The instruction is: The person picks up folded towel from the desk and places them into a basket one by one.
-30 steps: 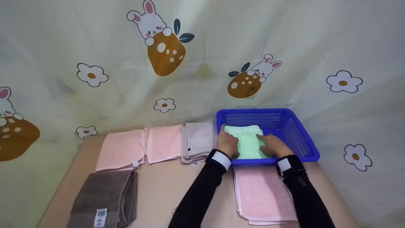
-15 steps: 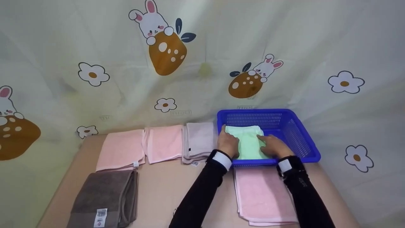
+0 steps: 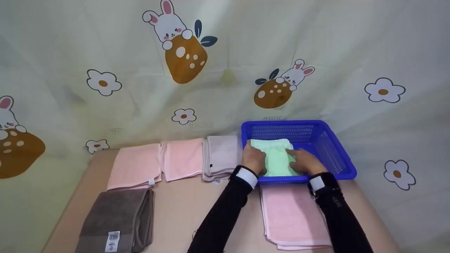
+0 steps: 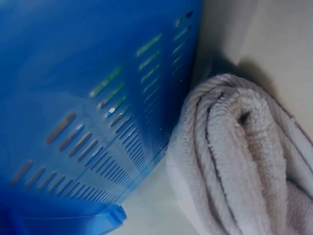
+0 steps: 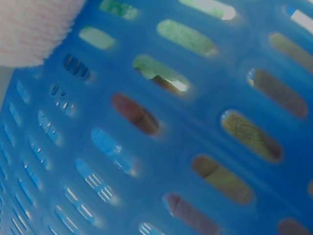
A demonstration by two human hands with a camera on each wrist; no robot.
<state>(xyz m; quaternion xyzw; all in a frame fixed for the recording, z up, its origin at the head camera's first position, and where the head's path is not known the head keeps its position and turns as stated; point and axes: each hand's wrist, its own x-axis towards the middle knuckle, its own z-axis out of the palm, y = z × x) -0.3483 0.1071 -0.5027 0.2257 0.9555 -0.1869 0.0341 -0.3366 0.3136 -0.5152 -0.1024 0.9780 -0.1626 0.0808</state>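
Observation:
A folded light-green towel (image 3: 277,158) lies in the left part of a blue plastic basket (image 3: 337,151). My left hand (image 3: 254,160) reaches over the basket's front rim and holds the towel's left side. Opposite it, my right hand (image 3: 305,162) holds the right side, its index finger lying over the towel's edge. The undersides of both hands are hidden. Through the slots of the basket wall (image 5: 186,117), green cloth and bits of fingers show in the right wrist view. The left wrist view catches the basket's outer wall (image 4: 107,122) and a folded light-grey towel (image 4: 234,156).
Left of the basket stand the light-grey towel stack (image 3: 222,154) and two folded pink towels (image 3: 183,158). A brown folded towel (image 3: 112,214) with a white label lies at the front left. Another pink towel (image 3: 295,218) lies before the basket, partly under the right forearm. A printed curtain (image 3: 225,70) hangs behind.

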